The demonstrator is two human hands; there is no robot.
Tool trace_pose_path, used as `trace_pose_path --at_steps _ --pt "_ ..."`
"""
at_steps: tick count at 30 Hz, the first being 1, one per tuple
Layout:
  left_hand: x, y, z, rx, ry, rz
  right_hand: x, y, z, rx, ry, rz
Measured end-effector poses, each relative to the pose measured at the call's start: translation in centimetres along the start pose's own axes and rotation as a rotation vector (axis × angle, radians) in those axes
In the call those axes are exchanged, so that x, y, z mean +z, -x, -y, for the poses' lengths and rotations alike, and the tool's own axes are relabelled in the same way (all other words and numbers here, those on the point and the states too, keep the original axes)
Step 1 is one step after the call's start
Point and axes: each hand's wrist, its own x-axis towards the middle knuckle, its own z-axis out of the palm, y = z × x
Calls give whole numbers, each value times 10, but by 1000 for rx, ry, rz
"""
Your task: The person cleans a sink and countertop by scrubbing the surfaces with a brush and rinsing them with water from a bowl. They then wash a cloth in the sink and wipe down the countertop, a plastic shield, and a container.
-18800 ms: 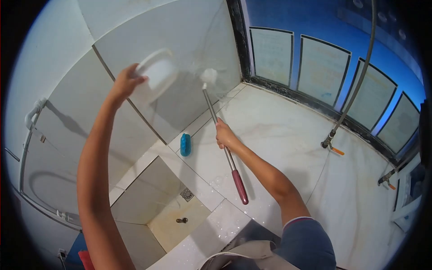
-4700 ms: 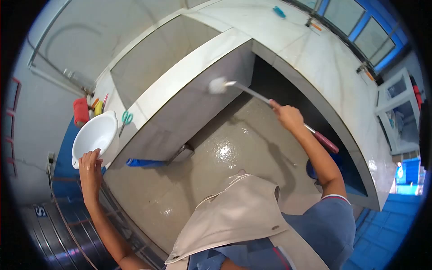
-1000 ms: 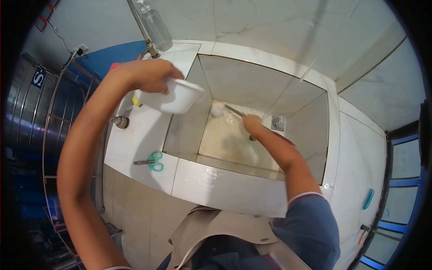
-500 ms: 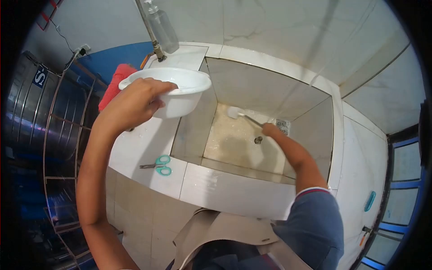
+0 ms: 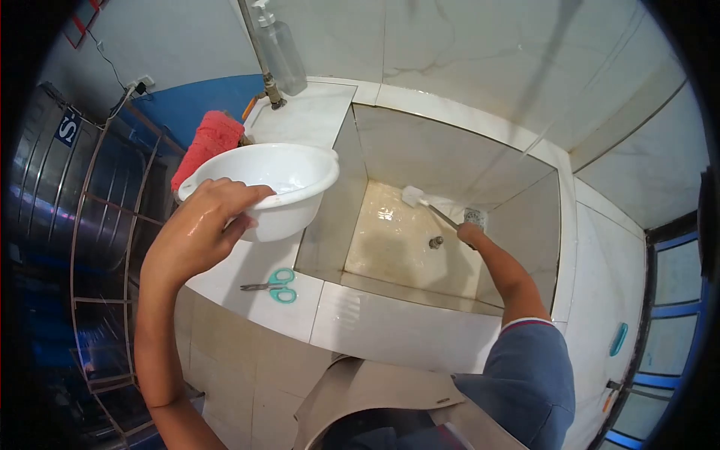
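My left hand (image 5: 199, 232) grips the near rim of a white plastic basin (image 5: 289, 220), thumb outside and fingers over the edge. Something clear, which looks like water, shows in the basin. It is held over the counter left of the sink. Down in the tiled sink (image 5: 420, 142), my right hand (image 5: 471, 234) is closed round the handle of a white-headed scrub brush (image 5: 412, 196). The brush head rests at the back of the wet, yellowish sink floor. A metal drain fitting (image 5: 436, 242) and a square drain grate (image 5: 474, 217) are near this hand.
Teal-handled scissors (image 5: 279, 286) lie on the counter's front left. Behind the basin are a red towel (image 5: 210, 142), a pipe with a valve (image 5: 271, 91) and a clear pump bottle (image 5: 282, 56). A teal brush (image 5: 619, 339) lies at right. A metal rack (image 5: 112, 300) stands left.
The basin in my left hand has come lower, toward me and slightly left. My right hand has moved the brush a little to the right across the sink floor. The view has shifted slightly.
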Motion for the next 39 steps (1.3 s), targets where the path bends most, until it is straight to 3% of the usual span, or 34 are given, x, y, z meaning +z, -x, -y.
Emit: trace_pose_path --at_steps 2,3,5,7,8,10,13,19,23,27,29,33,36,39 --pt "0 2 2 4 -15 -7 -4 -5 3 266 -231 -16" --pt "2 2 3 5 -16 -9 -9 -18 22 73 -48 -24" --pt "4 -4 3 7 -24 -20 16 -78 68 81 -37 -34" --pt "7 -8 1 29 -59 23 -22 -62 103 284 -211 -17" --pt "12 -3 -3 32 -33 51 -45 -53 102 266 -193 102" --pt "7 -15 -5 -6 -29 76 -87 -17 112 220 -99 -125" --pt "19 -28 -4 61 -36 45 -123 13 85 115 45 -185" --pt "29 -54 -11 140 -77 98 -166 123 -24 413 183 -251" --pt "29 -70 -34 141 -101 106 -152 123 -17 330 251 -297" --pt "42 -93 -48 215 -90 173 -137 63 87 79 -18 -383" --pt "42 -100 -60 209 -131 193 -146 63 95 130 -8 -341" --pt "53 -110 -61 307 -125 181 -161 113 25 265 122 -342" --pt "72 -121 -66 427 -101 135 -210 170 -18 385 241 -367" --pt "95 -145 -85 533 -72 125 -283 226 -18 406 503 -402"
